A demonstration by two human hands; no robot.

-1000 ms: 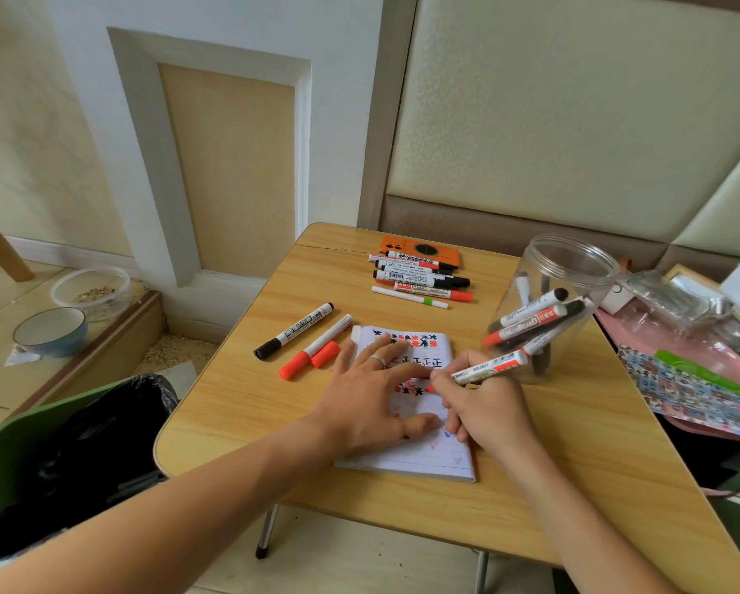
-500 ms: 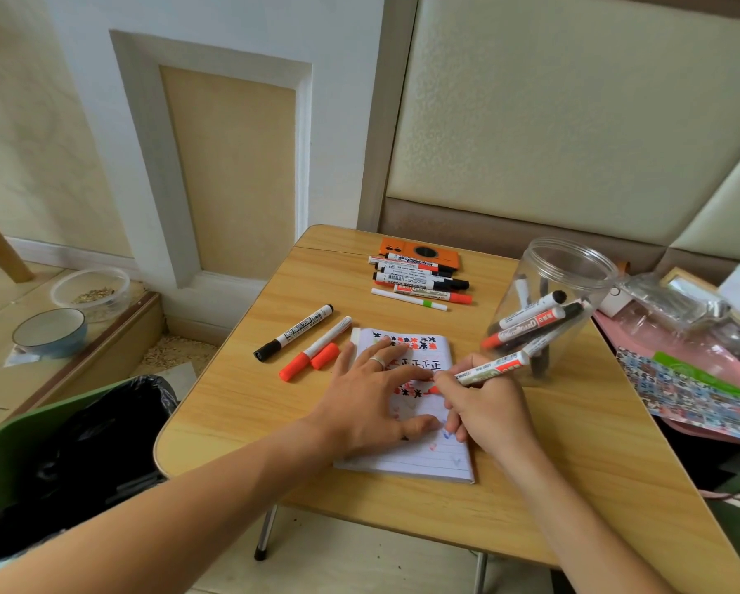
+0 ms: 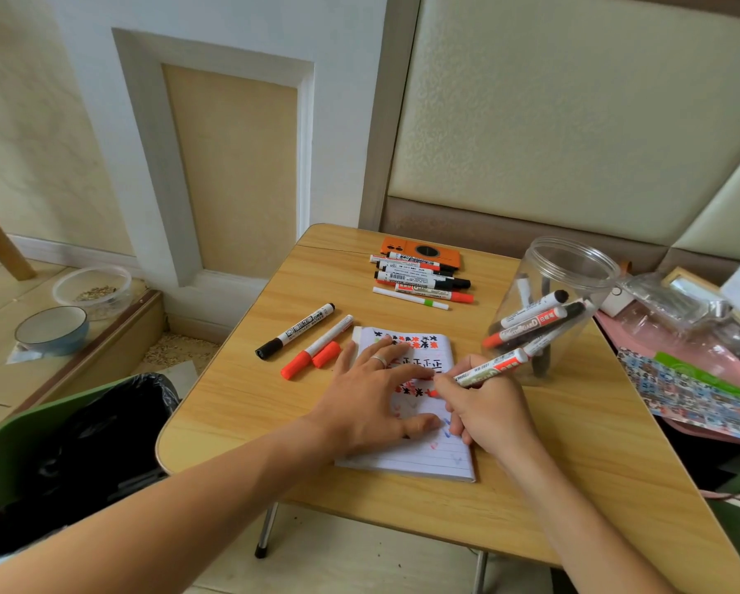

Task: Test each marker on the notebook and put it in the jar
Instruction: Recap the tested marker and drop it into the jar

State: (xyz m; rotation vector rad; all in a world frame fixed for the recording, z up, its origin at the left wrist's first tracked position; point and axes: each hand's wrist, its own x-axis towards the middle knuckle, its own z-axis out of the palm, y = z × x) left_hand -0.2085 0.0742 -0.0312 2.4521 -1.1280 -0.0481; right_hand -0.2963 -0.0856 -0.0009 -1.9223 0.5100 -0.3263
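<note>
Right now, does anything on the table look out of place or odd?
One thing: a loose orange cap lies off its marker, beside the orange-capped marker left of the notebook. Nothing looks spilled or damaged.

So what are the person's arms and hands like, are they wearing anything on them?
Both forearms are bare, with no sleeves, gloves or watch in view. The left hand wears a plain silver-coloured ring on one finger. The right hand shows no jewellery.

Home, padded wall (image 3: 574, 122), pet bowl (image 3: 53, 330)
</note>
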